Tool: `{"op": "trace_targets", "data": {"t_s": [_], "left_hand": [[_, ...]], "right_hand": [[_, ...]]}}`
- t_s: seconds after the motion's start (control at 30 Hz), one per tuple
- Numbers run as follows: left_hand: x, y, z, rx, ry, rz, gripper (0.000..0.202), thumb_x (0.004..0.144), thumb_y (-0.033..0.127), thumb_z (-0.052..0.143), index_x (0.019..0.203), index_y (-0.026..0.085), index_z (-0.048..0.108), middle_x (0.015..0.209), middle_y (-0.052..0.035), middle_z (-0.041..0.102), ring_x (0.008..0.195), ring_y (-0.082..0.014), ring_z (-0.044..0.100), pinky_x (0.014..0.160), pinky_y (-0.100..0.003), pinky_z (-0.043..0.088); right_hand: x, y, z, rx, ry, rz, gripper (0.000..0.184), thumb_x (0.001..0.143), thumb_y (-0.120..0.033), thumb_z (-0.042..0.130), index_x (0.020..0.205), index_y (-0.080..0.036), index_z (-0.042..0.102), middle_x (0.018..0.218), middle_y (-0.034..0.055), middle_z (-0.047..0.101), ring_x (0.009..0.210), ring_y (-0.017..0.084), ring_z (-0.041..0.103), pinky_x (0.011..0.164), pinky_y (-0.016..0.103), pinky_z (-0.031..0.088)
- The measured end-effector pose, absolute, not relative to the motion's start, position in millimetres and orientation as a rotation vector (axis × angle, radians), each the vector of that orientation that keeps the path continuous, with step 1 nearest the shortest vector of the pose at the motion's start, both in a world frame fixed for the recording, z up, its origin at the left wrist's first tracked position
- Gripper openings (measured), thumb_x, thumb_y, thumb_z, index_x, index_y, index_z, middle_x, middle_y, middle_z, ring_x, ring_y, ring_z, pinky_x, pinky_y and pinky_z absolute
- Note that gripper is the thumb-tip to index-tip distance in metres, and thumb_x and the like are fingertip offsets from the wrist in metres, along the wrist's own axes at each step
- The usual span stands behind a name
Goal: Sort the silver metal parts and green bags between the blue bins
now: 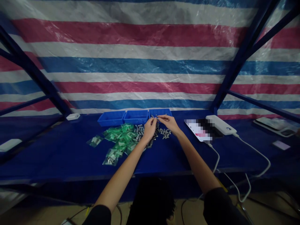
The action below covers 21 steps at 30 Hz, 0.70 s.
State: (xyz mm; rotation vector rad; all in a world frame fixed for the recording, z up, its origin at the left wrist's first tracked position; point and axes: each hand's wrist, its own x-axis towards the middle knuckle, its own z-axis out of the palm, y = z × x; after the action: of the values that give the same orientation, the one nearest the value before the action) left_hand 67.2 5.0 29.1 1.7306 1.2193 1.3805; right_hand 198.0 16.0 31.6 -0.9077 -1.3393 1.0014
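Note:
My left hand (pixel 150 127) and my right hand (pixel 170 123) meet fingertip to fingertip just in front of the right-hand blue bin (pixel 166 112). Both are closed in a pinch around what looks like a small metal part (pixel 157 117); its exact shape is too small to make out. Beneath and beside the hands lie loose dark metal cylinders (pixel 150 143) and a smaller heap of shiny metal pieces (pixel 165 133). To the left of my left hand is a pile of green-tinted clear plastic bags (pixel 123 137) with small parts inside.
Two more blue bins, the left bin (pixel 111 118) and the middle bin (pixel 136 116), stand along the back. At right lie a phone (pixel 195 129) and a white power bank (pixel 220 124) with white cables (pixel 255 148). A small white device (pixel 73 116) sits back left. Blue frame posts (pixel 234 65) flank the table.

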Motion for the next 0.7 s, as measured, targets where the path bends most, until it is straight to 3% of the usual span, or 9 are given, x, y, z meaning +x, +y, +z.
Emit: {"op": "trace_targets", "data": {"t_s": [0.33, 0.5, 0.57, 0.7], "left_hand": [[63.3, 4.1, 31.7, 1.626, 1.377, 1.426, 0.017, 0.081, 0.025, 0.045, 0.075, 0.018, 0.058, 0.073, -0.0008, 0.059, 0.070, -0.0135, 0.053, 0.070, -0.024, 0.039], [62.4, 7.3, 29.7, 1.641, 1.408, 1.456, 0.014, 0.081, 0.021, 0.045, 0.078, 0.017, 0.058, 0.079, -0.0024, 0.058, 0.075, -0.0142, 0.053, 0.074, -0.025, 0.040], [62.4, 8.3, 28.6, 1.633, 1.414, 1.451, 0.014, 0.081, 0.021, 0.045, 0.079, 0.017, 0.058, 0.079, -0.0026, 0.058, 0.075, -0.0143, 0.052, 0.073, -0.026, 0.040], [62.4, 9.7, 27.0, 1.625, 1.411, 1.449, 0.012, 0.079, 0.018, 0.045, 0.079, 0.017, 0.057, 0.078, -0.0022, 0.057, 0.076, -0.0146, 0.053, 0.072, -0.025, 0.040]], "right_hand": [[212.8, 26.8, 20.4, -1.300, -1.226, 0.787, 0.027, 0.065, -0.035, 0.067, 0.081, -0.014, 0.070, 0.073, 0.0060, 0.071, 0.075, 0.020, 0.067, 0.074, 0.031, 0.052], [214.1, 28.1, 22.6, -1.114, -1.306, 0.854, 0.044, 0.068, -0.038, 0.066, 0.107, -0.017, 0.064, 0.101, 0.0087, 0.069, 0.086, 0.019, 0.066, 0.075, 0.029, 0.052], [215.7, 26.9, 21.9, -1.172, -1.440, 0.797, 0.040, 0.067, -0.038, 0.067, 0.102, -0.018, 0.067, 0.101, 0.0079, 0.069, 0.084, 0.019, 0.066, 0.076, 0.030, 0.052], [224.4, 23.5, 17.4, -1.483, -1.716, 0.674, 0.030, 0.061, -0.041, 0.072, 0.084, -0.023, 0.073, 0.079, 0.0020, 0.072, 0.081, 0.020, 0.067, 0.076, 0.029, 0.050]]}}
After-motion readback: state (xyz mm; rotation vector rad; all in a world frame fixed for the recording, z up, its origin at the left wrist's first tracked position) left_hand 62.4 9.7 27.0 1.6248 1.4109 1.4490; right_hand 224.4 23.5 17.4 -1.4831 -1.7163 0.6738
